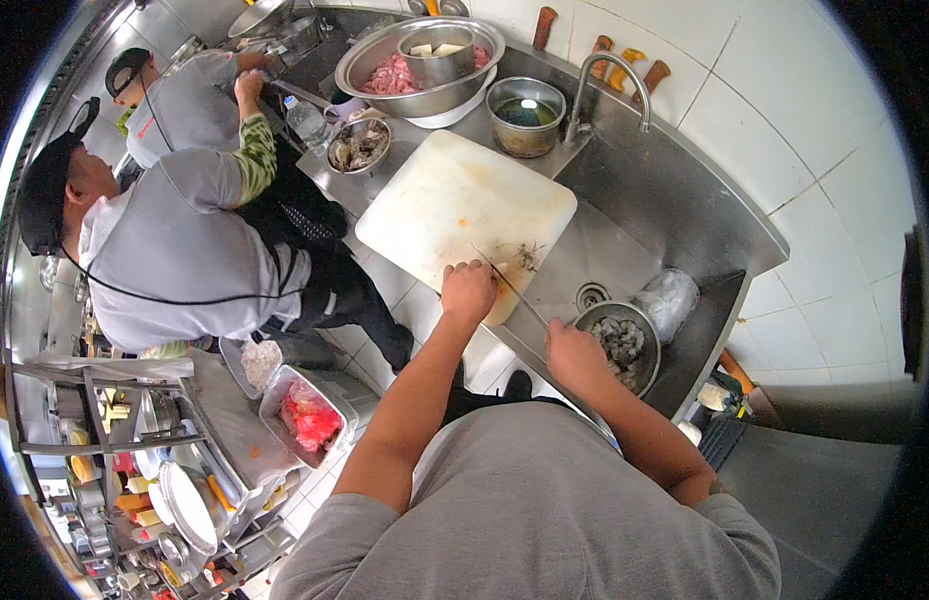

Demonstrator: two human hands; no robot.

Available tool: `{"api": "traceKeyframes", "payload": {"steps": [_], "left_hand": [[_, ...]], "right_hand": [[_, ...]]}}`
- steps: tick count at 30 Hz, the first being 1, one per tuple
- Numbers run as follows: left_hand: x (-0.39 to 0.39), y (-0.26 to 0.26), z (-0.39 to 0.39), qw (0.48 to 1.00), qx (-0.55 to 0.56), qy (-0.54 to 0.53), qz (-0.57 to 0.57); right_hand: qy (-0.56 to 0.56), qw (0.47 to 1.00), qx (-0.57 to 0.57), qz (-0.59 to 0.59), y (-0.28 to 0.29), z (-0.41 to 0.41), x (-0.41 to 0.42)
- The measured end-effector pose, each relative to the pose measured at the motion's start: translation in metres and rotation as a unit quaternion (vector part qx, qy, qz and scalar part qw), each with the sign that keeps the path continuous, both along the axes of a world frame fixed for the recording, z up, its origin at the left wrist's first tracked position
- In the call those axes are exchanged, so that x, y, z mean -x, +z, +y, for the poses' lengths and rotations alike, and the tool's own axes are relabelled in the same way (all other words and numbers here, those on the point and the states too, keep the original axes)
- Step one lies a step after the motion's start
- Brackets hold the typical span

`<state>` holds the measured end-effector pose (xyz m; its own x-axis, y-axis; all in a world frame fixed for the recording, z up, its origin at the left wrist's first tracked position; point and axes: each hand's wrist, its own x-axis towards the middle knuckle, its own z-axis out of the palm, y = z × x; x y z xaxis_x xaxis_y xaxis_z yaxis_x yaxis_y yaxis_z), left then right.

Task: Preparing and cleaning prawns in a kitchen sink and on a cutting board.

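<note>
My right hand grips a knife, its thin blade reaching up and left over the near corner of a white cutting board. Beside the blade, my left hand rests on the board with curled fingers. A small pale piece, perhaps peeled shrimp, shows at its fingertips; whether the fingers hold it is hidden. Dark shrimp scraps lie on the board right of the blade. Below my right hand, a metal bowl in the sink holds grey peeled shrimp.
A bowl of unpeeled shrimp, a pot of liquid and a large basin of raw meat stand beyond the board. A faucet arches over the sink; a plastic bag lies inside. Two co-workers stand at left.
</note>
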<state>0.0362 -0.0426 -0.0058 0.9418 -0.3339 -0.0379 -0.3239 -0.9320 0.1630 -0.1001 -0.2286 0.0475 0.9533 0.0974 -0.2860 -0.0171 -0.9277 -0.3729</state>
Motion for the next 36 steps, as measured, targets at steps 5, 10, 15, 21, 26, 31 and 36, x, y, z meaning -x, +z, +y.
{"api": "traceKeyframes", "payload": {"steps": [5, 10, 15, 21, 26, 31, 36], "left_hand": [[-0.002, -0.002, 0.0, 1.0, 0.002, 0.002, 0.005], [-0.005, -0.007, 0.003, 1.0, 0.007, -0.002, 0.004], [-0.004, -0.005, 0.002, 1.0, 0.01, -0.018, -0.008], [-0.003, -0.006, 0.002, 1.0, -0.011, -0.012, -0.012], [-0.003, -0.007, 0.005, 1.0, 0.007, -0.006, -0.008], [0.0, 0.0, 0.006, 0.999, 0.036, -0.013, -0.004], [0.004, -0.004, 0.016, 0.999, 0.043, 0.001, 0.002]], "right_hand": [[-0.009, 1.0, -0.01, 0.008, 0.007, 0.0, 0.0], [0.018, 0.999, 0.013, 0.026, -0.001, -0.008, 0.008], [0.032, 0.999, -0.005, 0.016, -0.003, -0.008, 0.004], [0.001, 1.0, -0.024, 0.012, -0.001, 0.0, -0.006], [0.006, 1.0, -0.015, 0.016, 0.0, -0.007, 0.002], [0.003, 1.0, -0.006, 0.004, -0.004, -0.009, 0.002], [0.001, 1.0, 0.001, 0.005, -0.006, -0.01, 0.001]]}}
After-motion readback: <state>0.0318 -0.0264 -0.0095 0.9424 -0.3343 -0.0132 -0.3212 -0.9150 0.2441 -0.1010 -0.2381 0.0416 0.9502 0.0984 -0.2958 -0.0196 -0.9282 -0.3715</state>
